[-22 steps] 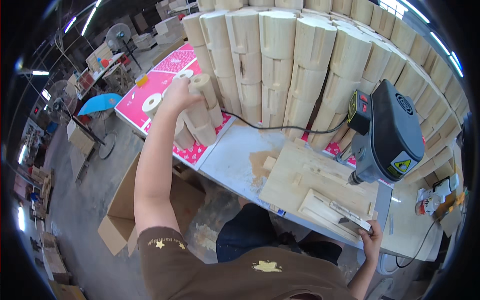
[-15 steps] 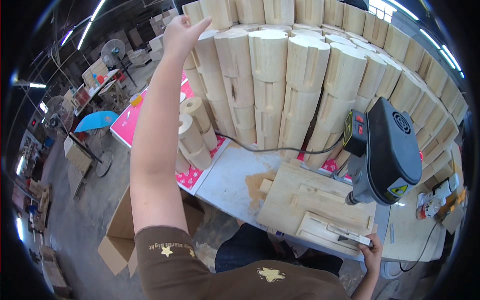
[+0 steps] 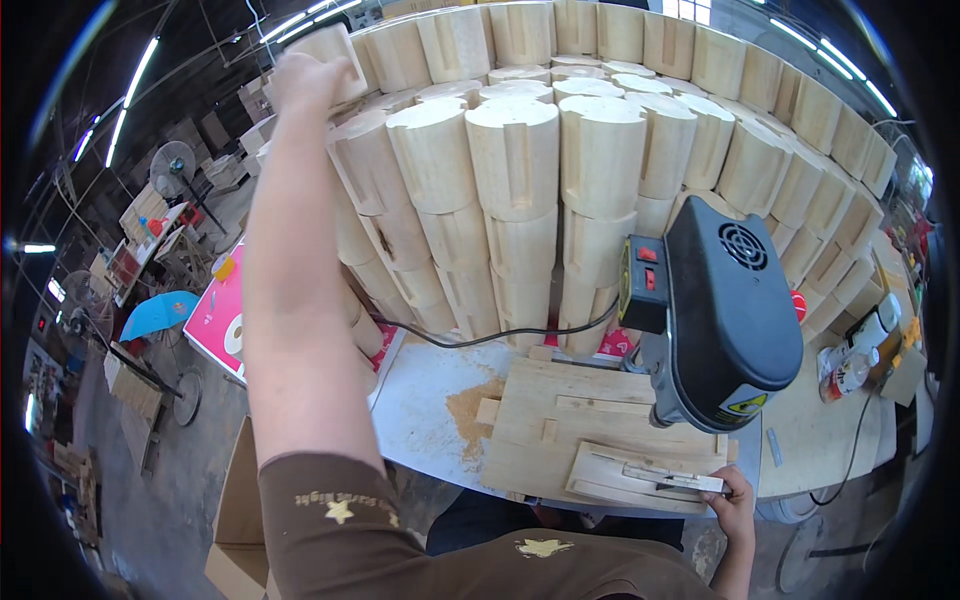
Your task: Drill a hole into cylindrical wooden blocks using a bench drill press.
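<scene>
My left hand (image 3: 306, 82) is stretched far out at the upper left, its fingers closed round a pale wooden block (image 3: 342, 60) at the end of the tall stack. Motion blurs that hand slightly. My right hand (image 3: 735, 505) is at the lower right, thumb and fingers closed on the end of a narrow whitish strip (image 3: 690, 482). The strip lies over a wooden jig board (image 3: 590, 475) with raised battens. Above it stands the dark drill press head (image 3: 735, 310), with red switches on its side box.
Stacked grooved wooden cylinders (image 3: 512, 165) wall off the bench's back. A black cable (image 3: 480, 343) runs in front of them. Sawdust (image 3: 468, 415) lies on the bench. At right are a plastic bottle (image 3: 835, 378) and a small ruler-like strip (image 3: 774, 447). A cardboard box (image 3: 240, 525) is below left.
The view has shifted. My left hand, earlier spread with nothing seen in it, now grips a wooden block at the stack's upper left. My right hand stays on the strip.
</scene>
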Available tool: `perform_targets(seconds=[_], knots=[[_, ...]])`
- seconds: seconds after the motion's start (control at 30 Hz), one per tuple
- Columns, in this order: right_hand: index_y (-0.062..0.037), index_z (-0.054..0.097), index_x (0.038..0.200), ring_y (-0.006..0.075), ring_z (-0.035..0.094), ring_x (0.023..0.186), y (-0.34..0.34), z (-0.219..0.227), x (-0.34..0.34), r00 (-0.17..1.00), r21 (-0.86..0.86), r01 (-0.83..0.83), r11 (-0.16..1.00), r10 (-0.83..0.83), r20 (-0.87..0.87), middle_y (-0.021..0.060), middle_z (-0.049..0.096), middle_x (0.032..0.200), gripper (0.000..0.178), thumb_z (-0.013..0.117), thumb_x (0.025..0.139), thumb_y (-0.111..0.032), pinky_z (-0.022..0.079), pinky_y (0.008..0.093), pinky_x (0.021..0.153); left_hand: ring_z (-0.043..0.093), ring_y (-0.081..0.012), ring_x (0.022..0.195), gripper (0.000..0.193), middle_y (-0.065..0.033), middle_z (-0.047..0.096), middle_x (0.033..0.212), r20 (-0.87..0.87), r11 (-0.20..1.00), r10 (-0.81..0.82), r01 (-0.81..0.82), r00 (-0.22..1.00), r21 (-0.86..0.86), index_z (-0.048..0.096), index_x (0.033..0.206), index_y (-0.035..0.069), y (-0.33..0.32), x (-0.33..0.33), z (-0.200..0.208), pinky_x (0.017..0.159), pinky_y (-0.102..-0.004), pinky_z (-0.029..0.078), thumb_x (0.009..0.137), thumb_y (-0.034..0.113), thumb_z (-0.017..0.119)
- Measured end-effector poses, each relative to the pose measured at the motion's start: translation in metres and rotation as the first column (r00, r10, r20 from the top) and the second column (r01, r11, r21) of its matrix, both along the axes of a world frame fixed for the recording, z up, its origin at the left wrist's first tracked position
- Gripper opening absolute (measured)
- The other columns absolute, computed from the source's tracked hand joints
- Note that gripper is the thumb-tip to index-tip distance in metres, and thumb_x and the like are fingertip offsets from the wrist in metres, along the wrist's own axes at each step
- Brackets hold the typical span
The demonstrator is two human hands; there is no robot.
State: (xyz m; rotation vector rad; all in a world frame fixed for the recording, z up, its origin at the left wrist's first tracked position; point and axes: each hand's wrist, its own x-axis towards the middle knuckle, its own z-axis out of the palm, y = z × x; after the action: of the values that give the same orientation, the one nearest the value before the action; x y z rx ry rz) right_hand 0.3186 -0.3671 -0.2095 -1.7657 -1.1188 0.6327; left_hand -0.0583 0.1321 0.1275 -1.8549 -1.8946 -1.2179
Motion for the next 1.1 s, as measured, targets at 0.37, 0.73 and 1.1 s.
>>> perform_targets(seconds=[0.37, 0.73, 1.1], knots=[[-0.0012, 0.059, 0.093, 0.0187, 0.054, 0.086, -0.008, -0.016, 0.014, 0.998, 0.008, -0.069, 0.998, 0.069, -0.011, 0.0062, 0.058, 0.089, 0.031, 0.067, 0.063, -0.001, 0.042, 0.0283, 0.076, 0.060, -0.0106, 0.087, 0.045, -0.0086, 0.065, 0.094, 0.346, 0.593, -0.799, 0.738, 0.492, 0.321, 0.051, 0.120, -0.002, -0.238, 0.015, -0.073, 0.069, -0.0200, 0.046, 0.083, 0.020, 0.063], [-0.0032, 0.059, 0.100, 0.0127, 0.052, 0.094, 0.012, -0.024, 0.035, 0.978, 0.141, -0.146, 0.979, 0.164, -0.131, 0.0026, 0.058, 0.097, 0.029, 0.062, 0.072, 0.002, 0.041, 0.0261, 0.084, 0.056, -0.0107, 0.088, 0.043, -0.0080, 0.063, 0.098, 0.715, 0.019, -0.555, 0.865, 0.426, -0.501, 0.057, 0.114, -0.004, -0.307, 0.088, -0.291, 0.079, -0.0235, 0.045, 0.078, 0.017, 0.068], [-0.0046, 0.059, 0.103, 0.0094, 0.054, 0.089, 0.031, -0.021, 0.028, 0.893, 0.164, -0.313, 0.936, 0.349, -0.284, -0.0006, 0.059, 0.095, 0.029, 0.066, 0.076, -0.001, 0.043, 0.0243, 0.081, 0.059, -0.0166, 0.085, 0.049, -0.0135, 0.065, 0.093, 0.749, -0.173, -0.593, 0.862, 0.294, -0.476, 0.061, 0.106, -0.006, -0.309, 0.122, -0.323, 0.080, -0.0269, 0.044, 0.082, 0.037, 0.063]])
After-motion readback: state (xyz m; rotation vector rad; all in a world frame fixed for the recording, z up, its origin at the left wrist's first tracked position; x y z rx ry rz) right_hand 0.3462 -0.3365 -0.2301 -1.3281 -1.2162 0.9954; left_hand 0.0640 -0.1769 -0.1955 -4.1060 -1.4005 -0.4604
